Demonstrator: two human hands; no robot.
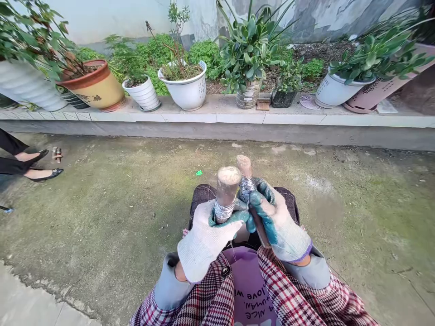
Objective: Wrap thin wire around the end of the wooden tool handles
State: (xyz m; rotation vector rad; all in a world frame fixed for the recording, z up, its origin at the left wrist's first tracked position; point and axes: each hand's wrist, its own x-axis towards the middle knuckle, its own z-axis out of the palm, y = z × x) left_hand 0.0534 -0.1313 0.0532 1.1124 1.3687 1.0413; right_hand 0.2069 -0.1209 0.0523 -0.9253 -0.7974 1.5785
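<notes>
Both my hands wear white knit gloves with teal-coated palms. My left hand [208,237] is closed around a thick wooden stick [228,183] with a pale cut end, held upright just below its top. Silvery wire [224,211] circles this stick where the hand grips it. My right hand [277,215] is closed on a second wooden stick [244,165], which slants down toward my lap. Coils of wire [247,185] wrap its upper part, beside my right fingers. Between the sticks, a short piece seems to join them, mostly hidden by the gloves.
Potted plants, among them a white pot [187,88] and a yellow pot [98,88], line a raised ledge [190,118] ahead. At left are another person's feet [44,172], near small wood pieces [57,155]. A green scrap [199,173] lies on the concrete ground [118,217].
</notes>
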